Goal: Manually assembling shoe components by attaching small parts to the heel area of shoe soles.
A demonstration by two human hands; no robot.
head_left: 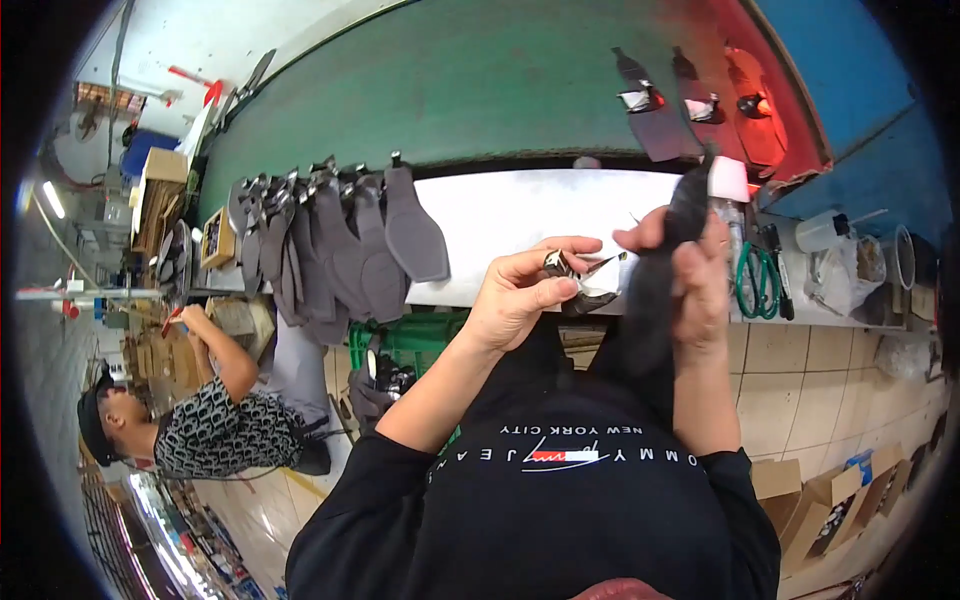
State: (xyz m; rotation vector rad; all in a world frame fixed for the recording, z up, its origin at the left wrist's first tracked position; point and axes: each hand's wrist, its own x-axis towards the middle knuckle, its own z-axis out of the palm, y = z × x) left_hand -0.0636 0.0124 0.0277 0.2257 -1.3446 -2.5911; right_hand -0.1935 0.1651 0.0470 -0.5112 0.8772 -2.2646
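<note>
In front of my body, my left hand [510,300] pinches a small strap piece with a shiny metallic ornament [557,263] and a pale, pointed bit. My right hand [707,305] grips a dark shoe insole [652,300], smeared by motion, close beside the strap piece. Whether the two pieces touch cannot be made out. Both hands are over the near edge of a white worktop [530,205]. To their left, several grey insoles [415,235] with shiny straps at their tips lie overlapping in a row, their wide ends hanging over the edge.
Beyond the worktop runs a green conveyor belt [430,90], with strapped insoles [655,125] at its right. Green-handled scissors [757,282], a black pen-like tool [782,275] and a white-capped bottle [728,180] lie right. A co-worker [230,420] stands left; cardboard boxes [840,510] sit lower right.
</note>
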